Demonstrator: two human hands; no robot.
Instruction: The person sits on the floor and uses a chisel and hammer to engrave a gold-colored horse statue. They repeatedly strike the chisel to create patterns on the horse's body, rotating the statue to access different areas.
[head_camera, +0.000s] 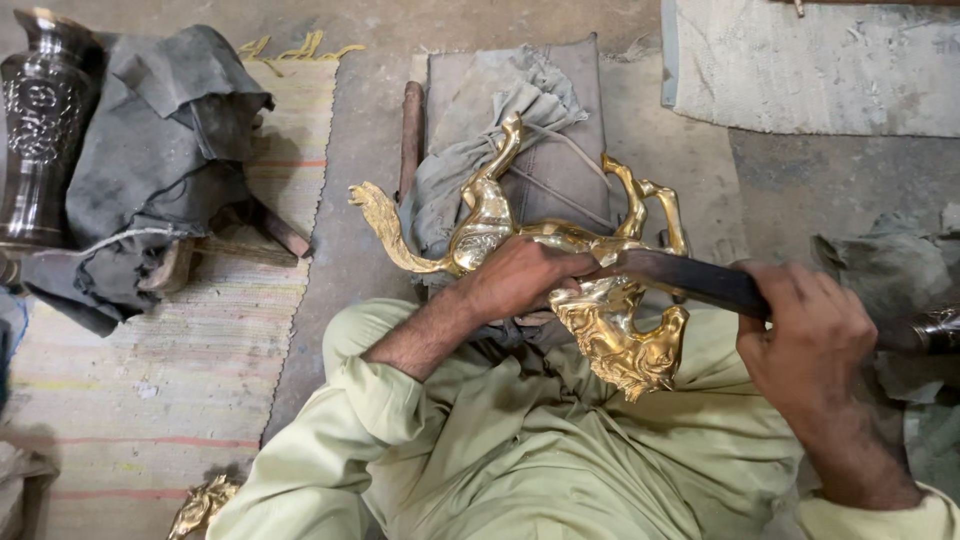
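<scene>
— Where's the brass horse (560, 290)?

— Across the lap, braced on the padded block (560, 120). The left hand (520, 278) has its fingers clamped on the body; the right hand (810, 330) grips a dark flat tool (680, 278) laid against it.

— Any risk?

— I'd say the tool could skid off that polished curve toward the left knuckles.

place: we see a metal-craft workshop, floor level | floor: bare dusty concrete (370, 150) with a striped mat (150, 380) | wares: brass horse (560, 250), dark engraved vase (40, 120) | gear: grimy rags (160, 150), padded block (560, 130)
</scene>
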